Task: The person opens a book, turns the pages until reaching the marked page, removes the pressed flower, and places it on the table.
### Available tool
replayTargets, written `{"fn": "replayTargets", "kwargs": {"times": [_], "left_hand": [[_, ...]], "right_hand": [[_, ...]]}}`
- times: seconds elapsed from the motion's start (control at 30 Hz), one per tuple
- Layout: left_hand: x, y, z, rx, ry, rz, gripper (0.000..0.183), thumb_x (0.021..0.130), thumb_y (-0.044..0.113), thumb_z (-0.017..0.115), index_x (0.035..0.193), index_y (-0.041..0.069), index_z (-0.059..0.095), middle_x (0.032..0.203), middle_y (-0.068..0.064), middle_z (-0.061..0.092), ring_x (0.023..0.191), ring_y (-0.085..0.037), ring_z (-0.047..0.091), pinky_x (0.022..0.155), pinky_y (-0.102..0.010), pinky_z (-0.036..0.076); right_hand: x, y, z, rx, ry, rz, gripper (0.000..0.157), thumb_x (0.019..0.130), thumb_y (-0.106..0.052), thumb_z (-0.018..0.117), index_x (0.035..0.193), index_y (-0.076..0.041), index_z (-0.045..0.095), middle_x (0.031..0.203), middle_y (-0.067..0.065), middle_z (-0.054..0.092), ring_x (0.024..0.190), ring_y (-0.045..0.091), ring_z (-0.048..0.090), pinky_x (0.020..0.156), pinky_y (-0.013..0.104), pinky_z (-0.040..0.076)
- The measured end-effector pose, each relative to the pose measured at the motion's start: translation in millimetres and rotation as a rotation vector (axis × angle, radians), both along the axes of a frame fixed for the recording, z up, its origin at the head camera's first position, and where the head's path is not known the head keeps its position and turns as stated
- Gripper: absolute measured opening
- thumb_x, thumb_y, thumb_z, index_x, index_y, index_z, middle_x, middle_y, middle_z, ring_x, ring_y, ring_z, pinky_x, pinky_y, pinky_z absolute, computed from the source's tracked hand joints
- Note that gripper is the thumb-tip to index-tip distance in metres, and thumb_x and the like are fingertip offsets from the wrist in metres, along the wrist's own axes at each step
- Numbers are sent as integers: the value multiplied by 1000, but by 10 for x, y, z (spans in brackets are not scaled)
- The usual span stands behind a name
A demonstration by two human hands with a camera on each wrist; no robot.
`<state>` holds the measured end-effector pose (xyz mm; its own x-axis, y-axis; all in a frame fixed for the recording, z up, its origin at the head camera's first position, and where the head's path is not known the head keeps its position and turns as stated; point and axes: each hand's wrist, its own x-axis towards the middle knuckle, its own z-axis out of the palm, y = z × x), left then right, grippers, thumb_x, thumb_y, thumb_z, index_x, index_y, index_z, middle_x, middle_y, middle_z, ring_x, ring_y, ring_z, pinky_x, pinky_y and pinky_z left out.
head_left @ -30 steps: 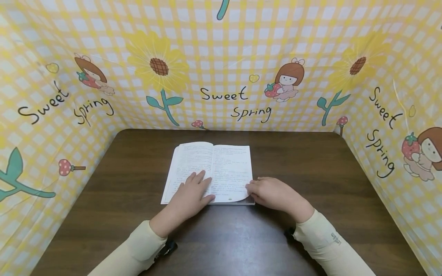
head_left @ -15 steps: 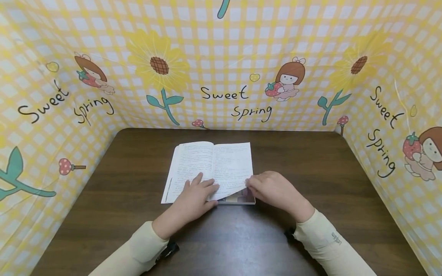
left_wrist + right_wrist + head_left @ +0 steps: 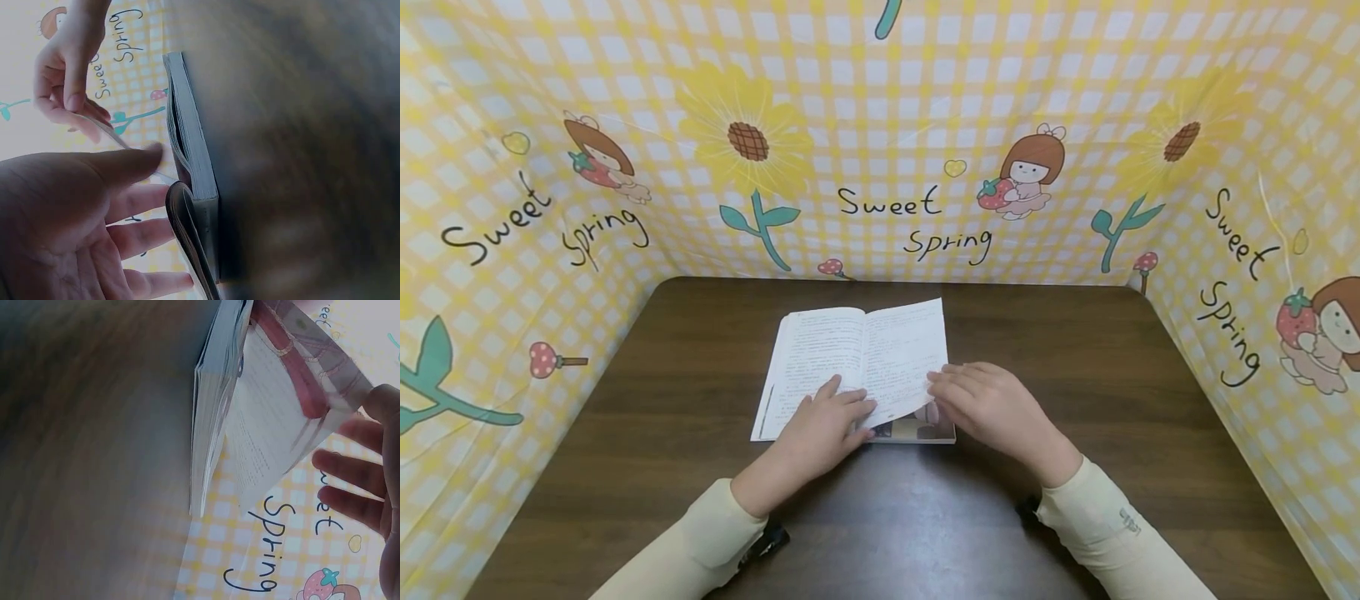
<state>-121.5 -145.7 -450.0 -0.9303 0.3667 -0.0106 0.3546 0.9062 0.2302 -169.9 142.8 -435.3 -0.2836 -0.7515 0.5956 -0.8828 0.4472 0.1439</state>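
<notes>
An open book with printed text lies on the dark wooden table. My left hand rests on its lower left page near the spine, fingers spread. At the right edge, my right hand pinches the lower corner of the right-hand page between thumb and index finger, its other fingers loosely extended. That page is raised and slanted, and a picture page shows under it. In the right wrist view the lifted page stands away from the page block, with a reddish illustration on its underside.
A brown wooden table carries the book. Yellow checked cloth with flowers and lettering encloses the back and both sides. Black straps show under the cream sleeves.
The right hand has lifted the page's lower corner higher and slightly leftward, uncovering more of the picture page beneath. The left hand has shifted a little to the right.
</notes>
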Motion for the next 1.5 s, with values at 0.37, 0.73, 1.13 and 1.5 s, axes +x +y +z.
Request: {"fn": "replayTargets", "kwargs": {"times": [0.37, 0.73, 1.13, 1.5], "left_hand": [[-40, -63, 80, 128, 165, -3, 83, 92, 32, 76, 161, 16, 33, 163, -18, 36, 142, -40, 47, 112, -56, 42], [-37, -92, 147, 44, 541, -37, 118, 79, 16, 84, 165, 23, 4, 171, -18, -11, 158, -41, -4, 119, -73, 5], [-4, -88, 93, -69, 363, -49, 77, 93, 14, 73, 160, 23, 37, 169, -8, 27, 154, -44, 23, 117, -74, 17], [13, -50, 69, -104, 112, -2, 50, 99, 13, 63, 148, 21, 56, 161, -11, 43, 146, -47, 38, 105, -75, 36]], "right_hand": [[-62, 20, -16, -88, -191, -217, 50, 88, -18, 77, 136, -9, 62, 136, 7, 68, 124, 26, 65, 103, 46, 52], [-107, 12, -82, 23, -285, -275, 50, 91, -20, 75, 138, -8, 61, 141, 13, 62, 131, 32, 60, 110, 49, 46], [-77, 30, -166, 267, -457, -216, 64, 94, -41, 74, 148, -13, 55, 156, 13, 49, 145, 35, 44, 120, 55, 31], [-44, 55, -229, 358, -623, -102, 75, 92, -49, 73, 154, -15, 48, 165, 11, 35, 151, 38, 33, 120, 65, 21]]}}
